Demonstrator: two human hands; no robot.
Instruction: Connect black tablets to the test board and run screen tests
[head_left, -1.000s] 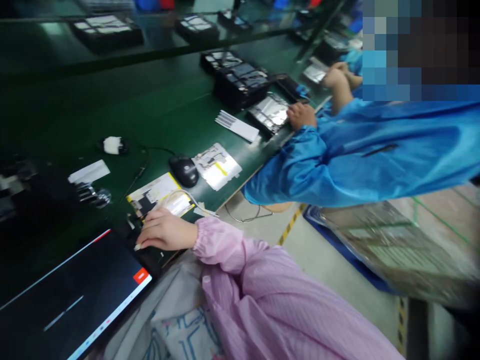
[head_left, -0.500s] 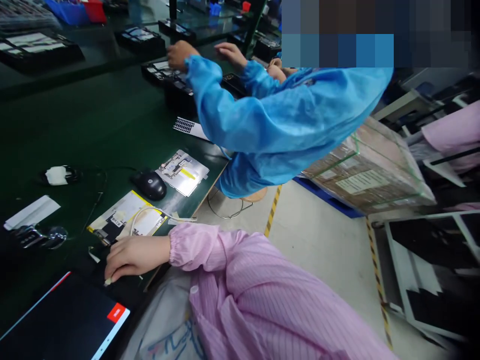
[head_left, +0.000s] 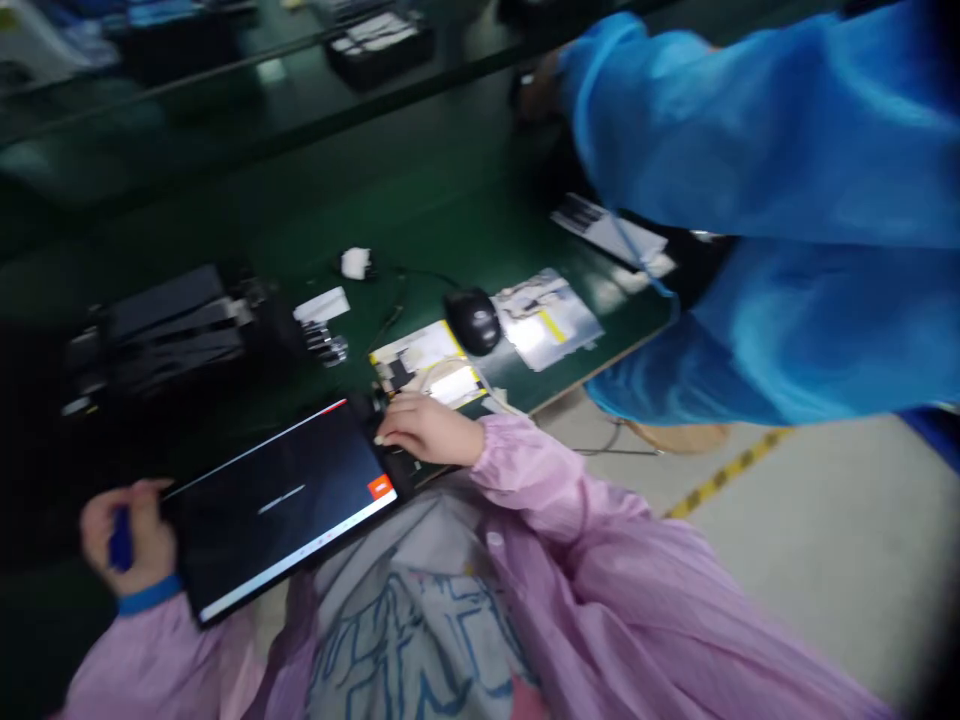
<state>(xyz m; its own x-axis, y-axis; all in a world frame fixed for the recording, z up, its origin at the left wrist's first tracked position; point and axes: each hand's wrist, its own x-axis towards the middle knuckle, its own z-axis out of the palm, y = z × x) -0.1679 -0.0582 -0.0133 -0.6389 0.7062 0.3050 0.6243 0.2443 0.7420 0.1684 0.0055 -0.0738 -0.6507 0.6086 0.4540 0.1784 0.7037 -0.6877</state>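
Blue tool [head_left: 120,545] clenched in left hand [head_left: 144,528] grip | right hand [head_left: 426,430] grip released, resting at tablet [head_left: 277,505] corner

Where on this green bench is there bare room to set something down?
The widest bare patch of green bench lies beyond the mouse, between the black fixture and the co-worker's blue sleeve. It is crowded around the right hand: tablet, yellow-edged card, silver sheet.

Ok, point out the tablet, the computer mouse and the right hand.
tablet [head_left: 277,500]: head view, screen centre.
computer mouse [head_left: 474,320]: head view, top shell.
right hand [head_left: 424,430]: head view, back of hand.
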